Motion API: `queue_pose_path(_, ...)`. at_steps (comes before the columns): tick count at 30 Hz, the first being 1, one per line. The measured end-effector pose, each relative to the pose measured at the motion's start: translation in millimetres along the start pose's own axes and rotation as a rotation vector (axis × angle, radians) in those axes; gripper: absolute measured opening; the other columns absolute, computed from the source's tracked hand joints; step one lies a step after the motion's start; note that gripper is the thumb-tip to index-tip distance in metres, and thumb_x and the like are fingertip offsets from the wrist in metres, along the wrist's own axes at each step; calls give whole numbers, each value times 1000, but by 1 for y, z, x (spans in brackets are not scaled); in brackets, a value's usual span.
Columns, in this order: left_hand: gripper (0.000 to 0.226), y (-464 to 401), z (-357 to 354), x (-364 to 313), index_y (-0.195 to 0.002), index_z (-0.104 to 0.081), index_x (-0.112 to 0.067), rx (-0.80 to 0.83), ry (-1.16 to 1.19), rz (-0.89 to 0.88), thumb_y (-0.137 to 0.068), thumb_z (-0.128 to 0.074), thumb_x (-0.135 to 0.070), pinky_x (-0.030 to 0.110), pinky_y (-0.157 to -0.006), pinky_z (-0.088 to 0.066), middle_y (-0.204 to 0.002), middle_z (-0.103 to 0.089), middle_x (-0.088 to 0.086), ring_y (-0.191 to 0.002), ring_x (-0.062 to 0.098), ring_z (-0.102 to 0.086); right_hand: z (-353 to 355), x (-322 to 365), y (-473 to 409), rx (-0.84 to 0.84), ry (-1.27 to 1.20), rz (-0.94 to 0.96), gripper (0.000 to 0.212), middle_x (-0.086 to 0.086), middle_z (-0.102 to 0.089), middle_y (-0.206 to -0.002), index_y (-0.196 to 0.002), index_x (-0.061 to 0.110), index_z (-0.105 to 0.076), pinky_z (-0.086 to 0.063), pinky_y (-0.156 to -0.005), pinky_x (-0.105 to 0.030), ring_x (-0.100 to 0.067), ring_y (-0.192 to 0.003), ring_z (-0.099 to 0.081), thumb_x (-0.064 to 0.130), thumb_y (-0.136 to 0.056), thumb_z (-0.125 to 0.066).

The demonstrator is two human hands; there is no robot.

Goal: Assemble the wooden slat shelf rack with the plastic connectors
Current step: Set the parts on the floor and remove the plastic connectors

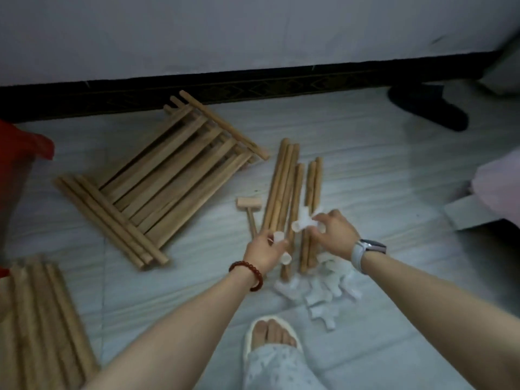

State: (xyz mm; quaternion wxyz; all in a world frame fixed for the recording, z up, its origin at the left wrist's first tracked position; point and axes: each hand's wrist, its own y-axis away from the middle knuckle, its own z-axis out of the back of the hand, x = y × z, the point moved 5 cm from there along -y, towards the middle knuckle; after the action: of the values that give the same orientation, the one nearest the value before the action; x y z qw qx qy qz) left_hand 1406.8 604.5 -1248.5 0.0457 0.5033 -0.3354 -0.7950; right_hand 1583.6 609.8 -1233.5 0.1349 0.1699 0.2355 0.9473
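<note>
- A red plastic thing [22, 153] is cut off by the left edge, so what it is cannot be told.
- A second pile of light brown wooden slat panels [42, 319] is laid near on the left, half out of view and blurred.
- A stack of light brown wooden slat shelf panels [157, 181] is laid flat on the pale tiled floor [380, 170], probably kept aside until the frame is built.
- A small wooden mallet [250, 209] is left just beside the poles, likely kept close for tapping joints.
- The left hand [263, 253] is curled round a clear white plastic connector [281, 246], held over the long round wooden poles [287, 198].
- Another white three-way plastic connector [302, 222] is pinched by the right hand [333, 235], maybe so the two can be compared or a pole chosen.
- A heap of white plastic connectors [323, 291] is kept near, within reach; the number cannot be counted through the blur.
- A dark slipper [427, 108] is seen far right.
</note>
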Motion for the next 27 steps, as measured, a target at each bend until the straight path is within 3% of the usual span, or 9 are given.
queue_pose_path(5,33,17,-76,9,-119,-55,-14,126,-251,-89,-91,-55,-33,28,-87,-44,-116,-57,8,-108,23,-53,-26,-52,32,109,279,18,49,-8,-43,-129,-136,26,-46,-37,-97,-36,-28,-118,-47,48,-93,-42)
queue_pose_path(9,37,17,-105,8,-128,-51,-11,188,-220,-102,-94,-53,-26,16,-80,-34,-127,-53,8,-114,18,-50,-33,-83,43,181,366,-5,48,-8,-40,-130,-134,23,-46,-38,-95,-37,-29,-124,-37,45,-92,-46)
queue_pose_path(14,54,18,-118,3,-142,-37,-14,234,-373,-163,-92,-55,-22,22,-104,-28,-144,-41,6,-133,19,-36,-31,-95,47,199,280,-42,46,-4,-32,-142,-132,26,-47,-35,-100,-38,-25,-131,-31,40,-89,-49)
queue_pose_path(16,52,19,-109,-2,-140,-41,-16,209,-446,-222,-90,-55,-22,23,-105,-28,-142,-43,5,-132,19,-35,-24,-89,44,137,275,-29,40,-4,-37,-140,-128,24,-52,-34,-99,-37,-24,-128,-36,34,-90,-46)
queue_pose_path(18,42,15,-89,-4,-132,-51,-17,150,-445,-248,-90,-54,-22,20,-97,-33,-131,-50,4,-123,20,-43,-16,-73,39,12,277,27,32,-5,-47,-126,-115,16,-59,-37,-87,-33,-25,-116,-45,29,-90,-45)
queue_pose_path(21,30,5,-44,1,-120,-60,-14,66,-452,-220,-92,-51,-18,15,-85,-35,-121,-55,6,-113,20,-52,-7,-38,29,-135,274,75,25,-8,-54,-108,-98,7,-62,-29,-70,-29,-28,-99,-50,23,-88,-46)
queue_pose_path(25,28,-5,39,18,-119,-59,-13,-67,-551,-142,-93,-51,-17,24,-91,-39,-124,-52,8,-111,21,-53,-9,22,7,-136,195,151,25,-8,-54,-107,-104,10,-57,-33,-69,-29,-29,-101,-53,25,-91,-41)
queue_pose_path(27,30,-7,83,34,-121,-57,-12,-152,-568,-49,-92,-51,-18,27,-93,-41,-126,-50,10,-112,24,-52,-18,54,-5,-36,93,206,27,-9,-54,-114,-114,12,-54,-37,-71,-30,-30,-106,-53,24,-93,-42)
